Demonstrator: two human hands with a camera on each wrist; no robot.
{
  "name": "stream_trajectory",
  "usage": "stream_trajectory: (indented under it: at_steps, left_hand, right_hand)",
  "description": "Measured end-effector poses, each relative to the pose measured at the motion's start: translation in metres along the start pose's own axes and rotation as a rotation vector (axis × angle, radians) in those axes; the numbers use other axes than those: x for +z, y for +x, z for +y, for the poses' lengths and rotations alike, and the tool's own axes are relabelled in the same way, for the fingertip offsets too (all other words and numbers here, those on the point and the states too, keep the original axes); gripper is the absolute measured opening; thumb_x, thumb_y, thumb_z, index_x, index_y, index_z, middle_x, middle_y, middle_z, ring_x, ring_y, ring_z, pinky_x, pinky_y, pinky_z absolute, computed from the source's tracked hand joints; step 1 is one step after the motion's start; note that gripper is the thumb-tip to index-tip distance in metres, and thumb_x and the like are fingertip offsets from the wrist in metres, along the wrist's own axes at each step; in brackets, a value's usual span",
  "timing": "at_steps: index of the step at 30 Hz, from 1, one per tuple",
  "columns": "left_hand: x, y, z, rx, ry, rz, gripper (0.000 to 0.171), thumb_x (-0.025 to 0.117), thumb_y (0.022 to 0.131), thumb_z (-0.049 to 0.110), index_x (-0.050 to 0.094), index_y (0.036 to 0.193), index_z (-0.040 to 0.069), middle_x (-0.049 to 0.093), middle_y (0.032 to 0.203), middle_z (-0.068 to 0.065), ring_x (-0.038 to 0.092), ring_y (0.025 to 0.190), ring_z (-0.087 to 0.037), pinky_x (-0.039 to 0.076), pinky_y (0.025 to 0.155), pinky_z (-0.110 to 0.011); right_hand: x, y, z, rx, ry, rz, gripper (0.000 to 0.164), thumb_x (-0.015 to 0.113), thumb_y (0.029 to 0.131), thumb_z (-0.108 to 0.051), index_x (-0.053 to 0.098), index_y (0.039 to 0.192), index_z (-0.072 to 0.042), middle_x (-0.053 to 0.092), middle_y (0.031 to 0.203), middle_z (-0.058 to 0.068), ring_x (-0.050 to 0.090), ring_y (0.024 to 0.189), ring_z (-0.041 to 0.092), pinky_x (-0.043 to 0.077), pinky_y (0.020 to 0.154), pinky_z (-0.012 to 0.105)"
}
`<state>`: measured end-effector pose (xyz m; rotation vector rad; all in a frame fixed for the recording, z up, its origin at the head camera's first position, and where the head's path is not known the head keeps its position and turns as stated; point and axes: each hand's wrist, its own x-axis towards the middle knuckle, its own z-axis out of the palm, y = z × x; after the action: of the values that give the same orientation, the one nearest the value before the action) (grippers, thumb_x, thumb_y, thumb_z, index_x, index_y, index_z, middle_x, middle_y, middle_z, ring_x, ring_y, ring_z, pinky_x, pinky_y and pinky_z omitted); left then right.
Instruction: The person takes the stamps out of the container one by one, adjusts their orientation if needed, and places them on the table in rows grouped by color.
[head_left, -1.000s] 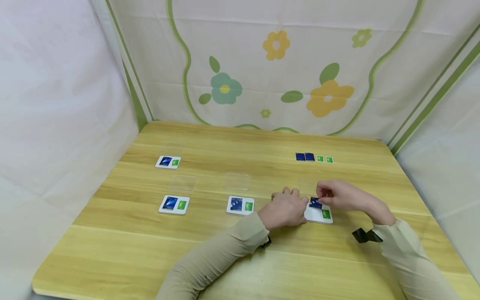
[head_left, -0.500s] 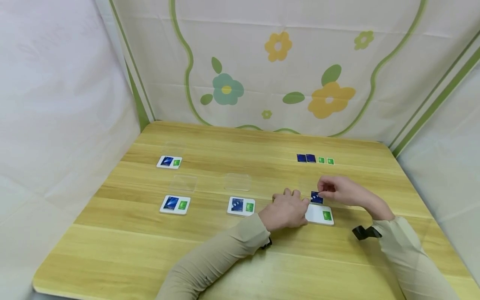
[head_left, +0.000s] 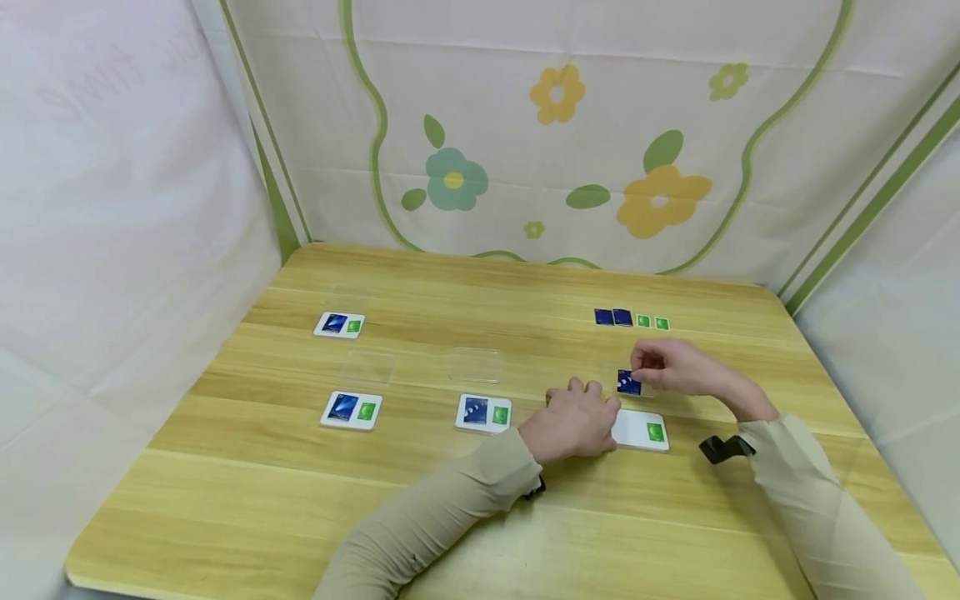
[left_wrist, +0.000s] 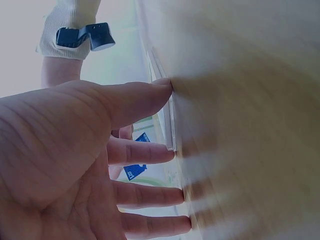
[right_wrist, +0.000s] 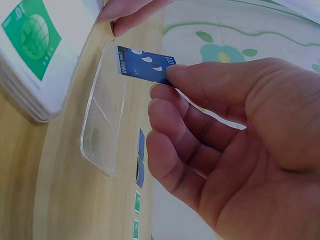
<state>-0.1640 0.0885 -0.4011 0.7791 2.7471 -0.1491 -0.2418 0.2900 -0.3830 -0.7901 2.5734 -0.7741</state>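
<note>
My right hand (head_left: pixel 678 367) pinches a dark blue postage stamp (head_left: pixel 627 382) with moon shapes by its corner, between thumb and forefinger. Below the stamp lies a clear plastic lid (right_wrist: pixel 92 132), plain in the right wrist view. Nearer to me a white card (head_left: pixel 633 427) sits flat, with one green stamp (head_left: pixel 656 432) on its right half and bare white to the left. My left hand (head_left: pixel 573 422) rests at that card's left end; in the left wrist view its fingers are straight, thumb (left_wrist: pixel 145 97) and forefinger tips right at the card's edge.
Left of the hands lie more white cards (head_left: pixel 484 427), each bearing a blue and a green stamp, with clear lids (head_left: pixel 476 365) behind them. Two loose blue stamps (head_left: pixel 604 317) and two green ones (head_left: pixel 643 321) form a row at the back right. A fabric wall (head_left: pixel 495 100) encloses the table.
The right hand has lifted the blue stamp off the white card and carried it back, away from me, over the clear lid. The left hand has stayed at the card's end.
</note>
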Motion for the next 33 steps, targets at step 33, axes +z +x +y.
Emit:
stream_trajectory:
  at_steps: [33]
  left_hand:
    - [-0.001, 0.001, 0.0, -0.001, -0.022, -0.019, 0.051, 0.056, 0.09, 0.061, 0.051, 0.134, 0.034, 0.051, 0.132, 0.001, 0.051, 0.115, -0.024, 0.053, 0.087, -0.051]
  right_hand:
    - [-0.013, 0.051, 0.003, 0.081, 0.059, -0.039, 0.005, 0.061, 0.096, -0.011, 0.06, 0.095, -0.006, 0.061, 0.081, 0.011, 0.056, 0.067, 0.023, 0.048, 0.057, 0.028]
